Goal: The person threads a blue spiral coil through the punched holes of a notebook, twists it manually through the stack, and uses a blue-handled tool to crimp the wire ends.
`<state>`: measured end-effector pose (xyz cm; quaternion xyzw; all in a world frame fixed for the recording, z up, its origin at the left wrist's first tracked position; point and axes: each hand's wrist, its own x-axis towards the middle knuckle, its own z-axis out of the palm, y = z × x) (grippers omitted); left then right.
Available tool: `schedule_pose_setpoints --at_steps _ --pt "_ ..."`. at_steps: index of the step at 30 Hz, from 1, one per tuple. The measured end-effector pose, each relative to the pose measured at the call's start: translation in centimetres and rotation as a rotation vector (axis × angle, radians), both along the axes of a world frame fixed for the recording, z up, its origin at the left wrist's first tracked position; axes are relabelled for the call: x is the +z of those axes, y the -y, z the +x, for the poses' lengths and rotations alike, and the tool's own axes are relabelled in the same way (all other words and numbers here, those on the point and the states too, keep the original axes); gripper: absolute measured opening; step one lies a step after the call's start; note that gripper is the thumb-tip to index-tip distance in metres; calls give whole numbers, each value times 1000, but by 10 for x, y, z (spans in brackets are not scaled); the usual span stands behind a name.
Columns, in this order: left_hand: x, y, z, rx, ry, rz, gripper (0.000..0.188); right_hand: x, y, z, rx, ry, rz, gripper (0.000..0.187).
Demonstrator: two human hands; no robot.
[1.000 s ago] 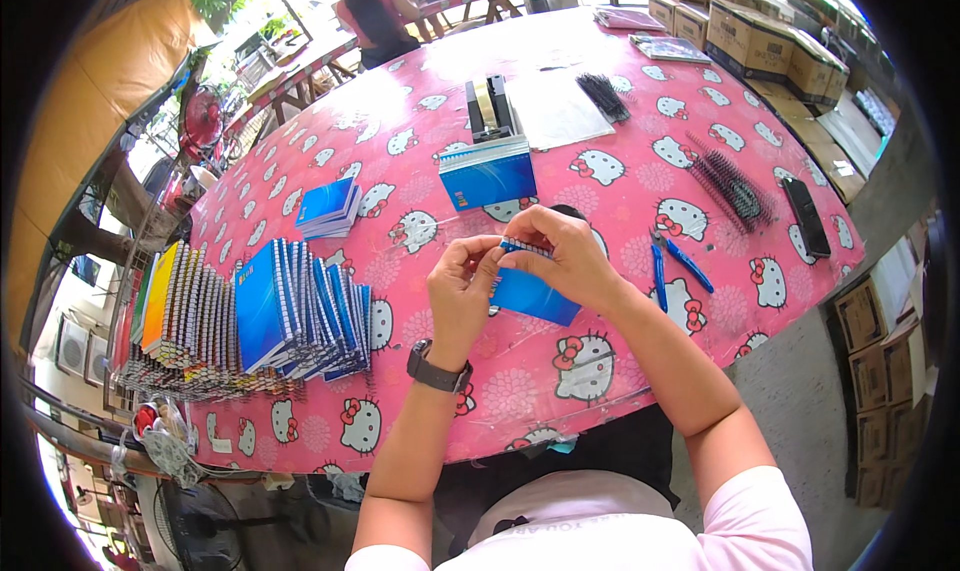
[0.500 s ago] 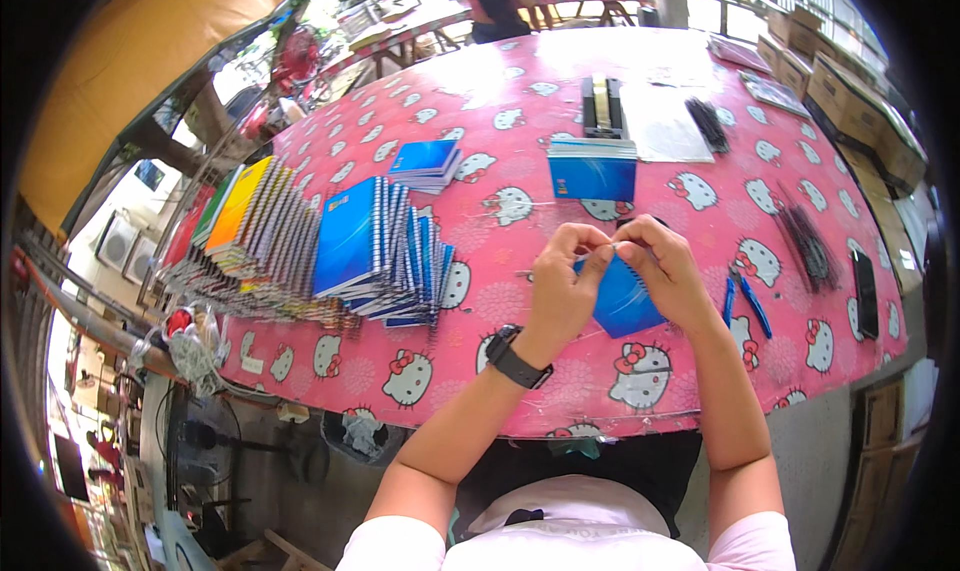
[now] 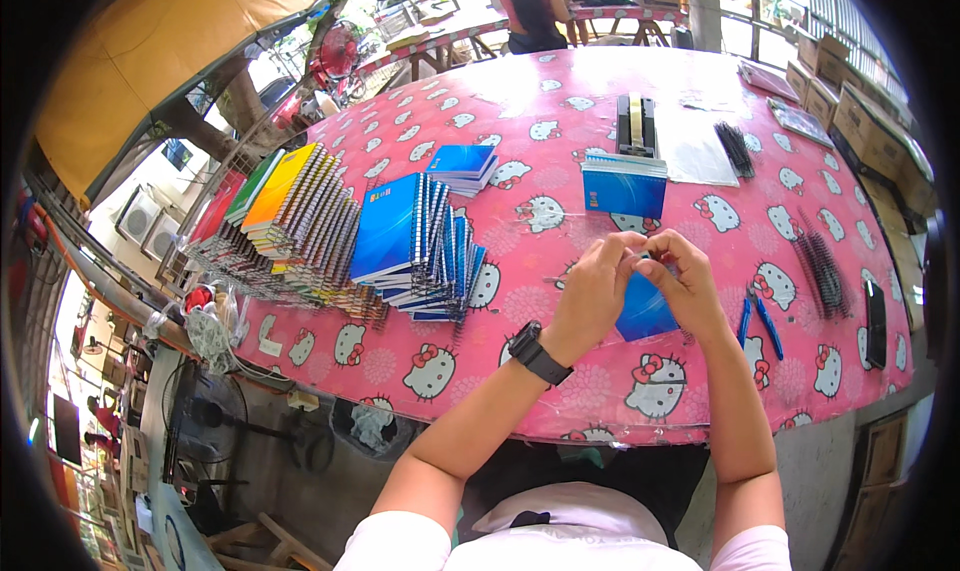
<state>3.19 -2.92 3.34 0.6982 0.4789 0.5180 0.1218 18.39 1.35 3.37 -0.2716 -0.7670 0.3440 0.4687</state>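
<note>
A small blue notebook [image 3: 643, 309] lies tilted between my hands, near the table's front edge. My left hand [image 3: 600, 289], with a black watch on its wrist, pinches at the notebook's top edge. From the other side my right hand [image 3: 688, 283] closes thumb and fingers at the same edge. The fingertips nearly meet and hide what lies between them. Just right of my right hand is a blue-handled pair of pliers [image 3: 762, 323]. Beyond my hands stands a short stack of blue notebooks [image 3: 624, 189].
Left lie stacks of blue spiral notebooks [image 3: 388, 229] and yellow ones [image 3: 285, 196]. Black spiral wires [image 3: 822, 276] and a phone [image 3: 875, 323] are at right. A tape dispenser [image 3: 635, 129] stands beside a white sheet [image 3: 695, 153]. A person [image 3: 530, 11] is at a far table.
The whole view has shifted, so the table's things appear farther right and slightly lower. My hands stay together at the notebook's top edge, and my left hand now covers more of the notebook.
</note>
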Motion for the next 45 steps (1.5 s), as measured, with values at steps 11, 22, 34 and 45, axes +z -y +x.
schedule_pose_setpoints --at_steps 11,22,34,45 --pt "9 10 -13 -154 -116 112 36 -3 3 -4 -4 48 110 20" --pt "93 95 -163 686 447 281 33 -14 -33 20 -315 119 102 28" --pt "64 96 -195 785 76 112 25 -44 -55 30 -491 214 94 16" --pt "1 -97 -14 121 -382 408 21 -61 -72 45 -594 165 32 13"
